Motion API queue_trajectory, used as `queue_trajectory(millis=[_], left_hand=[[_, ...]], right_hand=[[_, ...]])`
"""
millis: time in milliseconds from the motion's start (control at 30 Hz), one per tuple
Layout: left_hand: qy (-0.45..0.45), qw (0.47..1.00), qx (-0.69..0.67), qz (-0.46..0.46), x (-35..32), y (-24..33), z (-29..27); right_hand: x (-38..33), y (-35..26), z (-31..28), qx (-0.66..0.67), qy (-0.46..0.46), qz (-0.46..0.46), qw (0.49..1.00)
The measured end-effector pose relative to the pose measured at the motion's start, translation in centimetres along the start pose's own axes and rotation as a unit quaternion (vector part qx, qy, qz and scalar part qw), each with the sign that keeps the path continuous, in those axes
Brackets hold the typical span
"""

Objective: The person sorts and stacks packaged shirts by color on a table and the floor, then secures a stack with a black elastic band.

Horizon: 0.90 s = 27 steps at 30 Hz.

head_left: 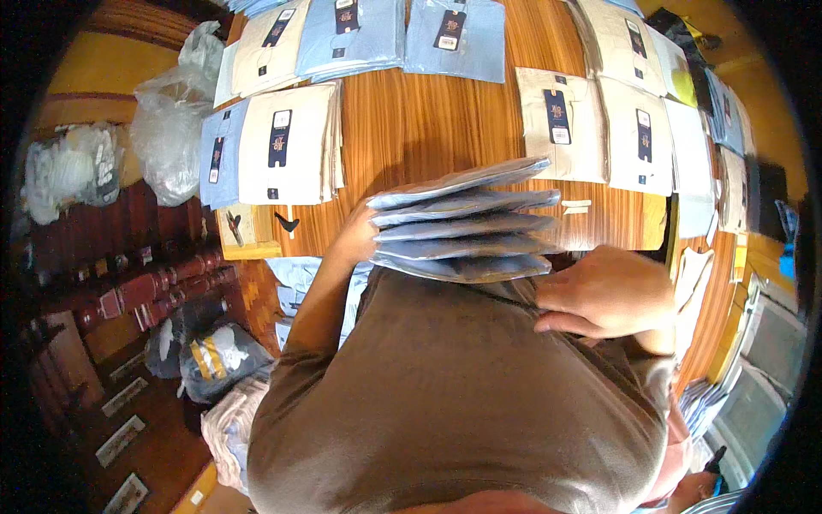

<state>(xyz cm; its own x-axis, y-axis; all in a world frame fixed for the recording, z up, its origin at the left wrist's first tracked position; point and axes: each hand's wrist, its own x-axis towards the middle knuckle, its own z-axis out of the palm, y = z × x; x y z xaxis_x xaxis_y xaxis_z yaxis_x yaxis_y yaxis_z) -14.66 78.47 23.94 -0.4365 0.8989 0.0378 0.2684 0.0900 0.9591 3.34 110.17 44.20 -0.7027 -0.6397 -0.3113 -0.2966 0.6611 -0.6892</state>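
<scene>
A stack of several folded blue shirts in clear plastic bags rests against my chest, its edges fanned out toward the table. My left hand presses against the stack's left side, fingers hidden behind the bags. My right hand lies curled at the stack's lower right corner, against my brown shirt. Both hands hold the stack between them.
A wooden table carries rows of folded cream shirts and light blue shirts with dark tags. Clear plastic bags sit at the left edge. Bundles lie on the floor at lower left. More shirts line the right side.
</scene>
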Motion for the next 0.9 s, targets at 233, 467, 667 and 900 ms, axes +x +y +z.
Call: queue_trajectory(millis=[233, 467, 667, 900], left_hand=[[-0.057, 0.998, 0.029, 0.014, 0.4, -1.3, -0.7], [-0.03, 0.988, 0.13, -0.073, -0.9, -1.5, -0.6], [0.148, 0.895, -0.347, -0.237, -4.5, -7.1, 4.7], [0.202, 0.965, 0.166, 0.023, 0.1, -4.6, 3.9]], right_hand=[[17.0, 6.4, -11.1, -0.24, 0.398, -0.015, 0.885], [9.8, 21.6, 4.3, 0.291, 0.12, 0.203, 0.927], [4.8, 18.5, 19.0, 0.579, 0.386, -0.072, 0.715], [10.5, 17.7, 20.9, 0.008, 0.546, 0.091, 0.833]])
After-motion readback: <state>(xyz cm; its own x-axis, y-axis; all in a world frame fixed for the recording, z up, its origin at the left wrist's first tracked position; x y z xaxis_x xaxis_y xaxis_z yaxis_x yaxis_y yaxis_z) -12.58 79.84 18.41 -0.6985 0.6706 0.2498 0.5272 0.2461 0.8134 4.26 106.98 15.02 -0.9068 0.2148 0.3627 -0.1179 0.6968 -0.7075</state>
